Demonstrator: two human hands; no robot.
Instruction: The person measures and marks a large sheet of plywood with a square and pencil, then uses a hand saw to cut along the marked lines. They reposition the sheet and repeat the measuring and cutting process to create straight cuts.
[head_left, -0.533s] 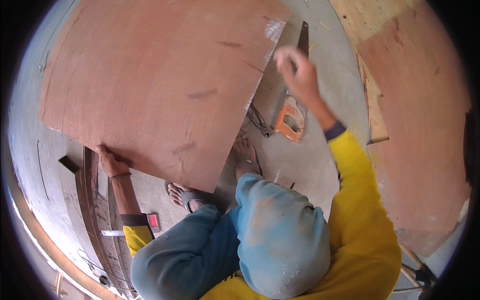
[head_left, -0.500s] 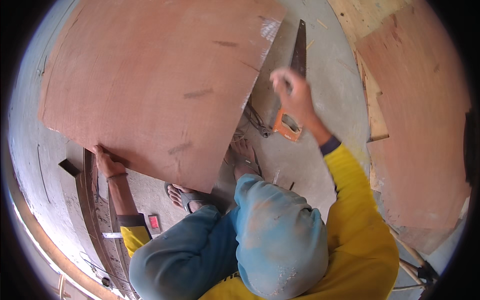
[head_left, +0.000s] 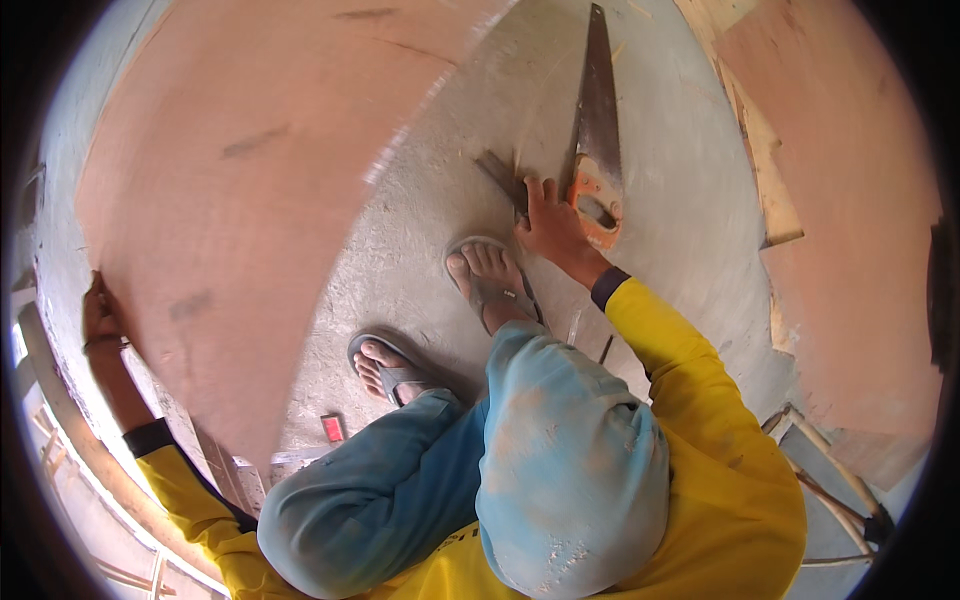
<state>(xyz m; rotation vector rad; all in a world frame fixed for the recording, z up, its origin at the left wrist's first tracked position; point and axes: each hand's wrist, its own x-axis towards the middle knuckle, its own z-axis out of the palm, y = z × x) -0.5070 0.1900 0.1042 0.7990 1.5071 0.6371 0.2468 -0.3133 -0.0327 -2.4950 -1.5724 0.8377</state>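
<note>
My left hand (head_left: pixel 100 315) grips the left edge of a large reddish plywood sheet (head_left: pixel 240 200), thumb side against the wood. The sheet is tilted, and its right edge is blurred by motion. My right hand (head_left: pixel 558 228) is low over the concrete floor, its fingers bent around one end of a dark, narrow tool (head_left: pixel 499 178). The fingers partly cover this tool, so its kind is unclear. Just right of that hand lies a handsaw (head_left: pixel 597 120) with an orange grip and a dark blade pointing away from me.
My sandalled feet (head_left: pixel 490 275) are on the concrete between sheet and saw. A small red-and-white item (head_left: pixel 332 428) lies by my left foot. More plywood (head_left: pixel 850 250) lies at the right, over paler boards (head_left: pixel 775 190). Wooden poles (head_left: pixel 825 480) stand at the lower right.
My left hand has swung the plywood sheet leftward, uncovering more floor. My right hand has come down from above the saw to the dark tool on its left.
</note>
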